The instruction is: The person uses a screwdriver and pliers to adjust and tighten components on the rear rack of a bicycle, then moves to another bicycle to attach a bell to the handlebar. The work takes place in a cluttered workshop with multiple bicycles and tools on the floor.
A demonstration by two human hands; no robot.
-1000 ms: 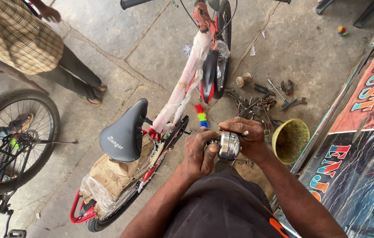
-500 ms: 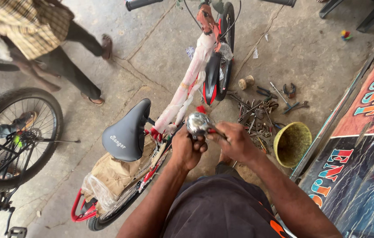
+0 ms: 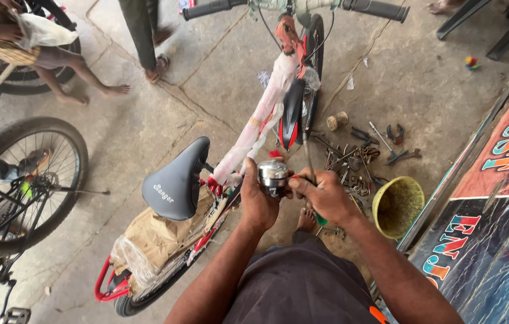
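While the left hand (image 3: 259,201) grips the round metal bell (image 3: 273,176), the right hand (image 3: 322,195), closed on a thin tool (image 3: 308,157), touches its right side.

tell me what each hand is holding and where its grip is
The left hand wraps the side of a small round shiny metal bell. The right hand steadies its other side and grips a thin screwdriver-like tool by the handle.

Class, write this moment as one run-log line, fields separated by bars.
left hand: grips shiny bicycle bell | right hand: holds screwdriver at bell | below: wrapped bicycle | floor: scattered tools, yellow bowl
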